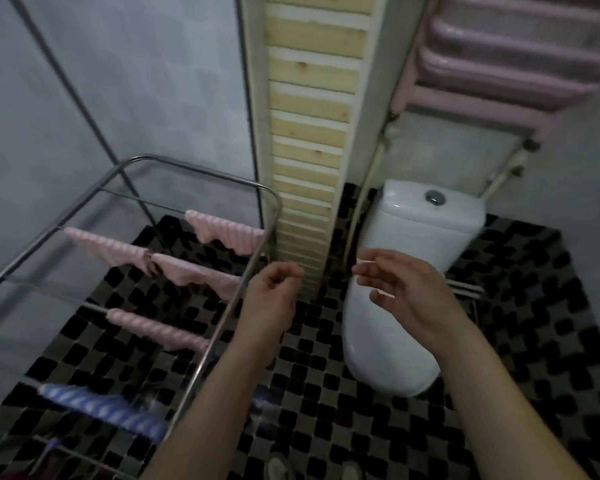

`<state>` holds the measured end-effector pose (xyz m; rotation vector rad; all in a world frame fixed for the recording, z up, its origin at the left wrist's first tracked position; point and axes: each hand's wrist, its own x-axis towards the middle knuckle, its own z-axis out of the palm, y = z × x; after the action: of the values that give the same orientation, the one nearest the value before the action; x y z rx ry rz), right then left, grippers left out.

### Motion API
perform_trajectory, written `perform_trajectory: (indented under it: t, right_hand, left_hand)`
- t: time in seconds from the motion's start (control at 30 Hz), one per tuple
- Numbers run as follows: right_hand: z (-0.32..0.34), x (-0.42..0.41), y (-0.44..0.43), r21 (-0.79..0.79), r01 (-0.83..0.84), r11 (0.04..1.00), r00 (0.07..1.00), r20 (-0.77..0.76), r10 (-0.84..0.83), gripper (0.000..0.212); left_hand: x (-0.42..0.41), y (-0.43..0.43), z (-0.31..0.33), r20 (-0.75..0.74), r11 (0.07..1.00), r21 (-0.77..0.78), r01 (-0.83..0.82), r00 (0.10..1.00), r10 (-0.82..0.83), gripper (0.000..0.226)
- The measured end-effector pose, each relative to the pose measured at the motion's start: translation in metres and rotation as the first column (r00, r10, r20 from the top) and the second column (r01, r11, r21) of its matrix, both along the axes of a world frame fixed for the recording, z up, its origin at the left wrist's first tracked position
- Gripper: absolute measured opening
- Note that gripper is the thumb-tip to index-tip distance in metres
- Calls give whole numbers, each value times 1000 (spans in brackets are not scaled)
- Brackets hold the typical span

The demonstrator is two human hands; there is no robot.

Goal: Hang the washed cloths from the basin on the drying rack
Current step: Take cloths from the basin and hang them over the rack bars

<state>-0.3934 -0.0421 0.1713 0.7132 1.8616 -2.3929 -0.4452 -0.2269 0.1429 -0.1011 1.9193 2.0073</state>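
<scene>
A metal drying rack (pixel 201 174) fills the left side. Several pink ribbed cloths hang on its rails: one at the far rail (pixel 227 232), two side by side on the middle rail (pixel 106 247), one nearer (pixel 156 329). A blue striped cloth (pixel 108 408) hangs on a near rail. My left hand (pixel 274 296) hovers just right of the rack's side bar, fingers loosely curled, holding nothing. My right hand (pixel 399 289) is raised in front of the toilet, fingers relaxed and empty. No basin shows in this view.
A white toilet (pixel 413 237) stands at the right against the wall. A wooden slatted panel (pixel 312 133) runs up the middle. A pink radiator (pixel 506 60) hangs at the upper right. The floor (pixel 326 393) is black and grey mosaic tile.
</scene>
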Motion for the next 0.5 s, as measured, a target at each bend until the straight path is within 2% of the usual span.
perform_trajectory:
  t: [0.13, 0.27, 0.33, 0.47, 0.5]
  right_hand:
    - [-13, 76, 44, 98, 121, 988, 989, 77, -129, 25]
    - [-25, 161, 79, 140, 273, 952, 947, 138, -291, 24]
    - [-32, 206, 94, 155, 365, 918, 908, 162, -388, 23]
    - [-51, 269, 116, 186, 467, 864, 844, 196, -499, 22]
    - [-61, 301, 126, 184, 507, 842, 819, 202, -537, 22]
  left_hand:
    - [45, 52, -11, -10, 956, -29, 290, 957, -291, 22]
    - [101, 107, -32, -4, 810, -138, 569, 818, -575, 29]
    - [136, 135, -42, -3, 735, -169, 656, 746, -666, 31]
    - [193, 167, -60, -3, 659, -154, 736, 666, -746, 38]
    - [221, 180, -67, 1, 616, -166, 770, 625, -781, 36]
